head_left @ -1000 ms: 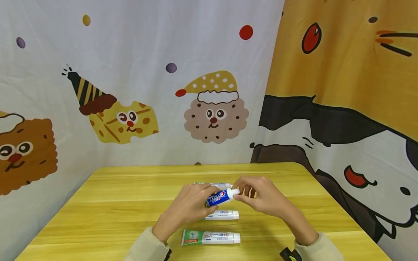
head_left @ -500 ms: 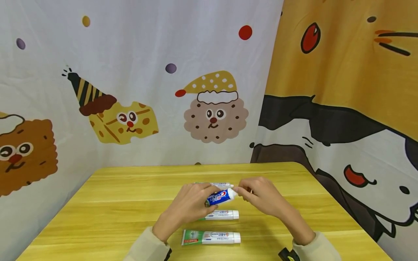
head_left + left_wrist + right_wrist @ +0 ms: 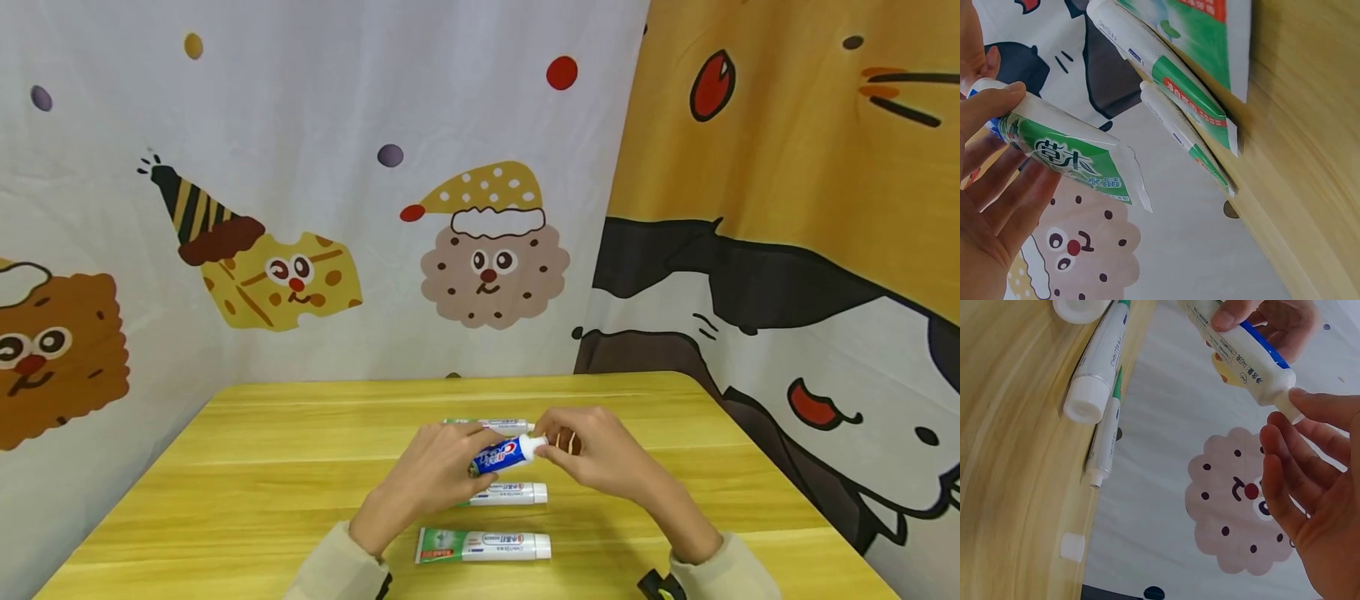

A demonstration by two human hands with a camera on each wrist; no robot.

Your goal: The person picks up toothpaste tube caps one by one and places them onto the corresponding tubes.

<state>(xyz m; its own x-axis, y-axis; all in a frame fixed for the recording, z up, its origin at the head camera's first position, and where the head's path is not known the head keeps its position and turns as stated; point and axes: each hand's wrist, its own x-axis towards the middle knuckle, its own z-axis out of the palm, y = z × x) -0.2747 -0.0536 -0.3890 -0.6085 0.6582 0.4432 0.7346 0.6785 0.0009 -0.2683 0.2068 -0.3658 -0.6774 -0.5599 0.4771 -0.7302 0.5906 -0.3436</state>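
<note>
My left hand (image 3: 438, 467) grips a blue and white toothpaste tube (image 3: 499, 456) above the table, tilted with its cap end up to the right. Green printing shows on its flat end in the left wrist view. At the other end, the thumb and fingertips of my right hand (image 3: 603, 450) pinch the small white cap (image 3: 1289, 406). Under and in front of the hands lie a green and white toothpaste tube (image 3: 517, 494) and a nearer one (image 3: 495, 547), both with wide white caps. A third tube (image 3: 506, 427) lies farther back, its narrow nozzle exposed.
A loose white cap (image 3: 1072, 547) stands on the wooden table (image 3: 262, 467) beyond the far tube. Behind the table's back edge hangs a cartoon-printed curtain (image 3: 315, 125), which also runs along both sides.
My right fingers closed tighter at the cap half a second ago, and now they are spread wider around it. The left hand and its tube have barely moved.
</note>
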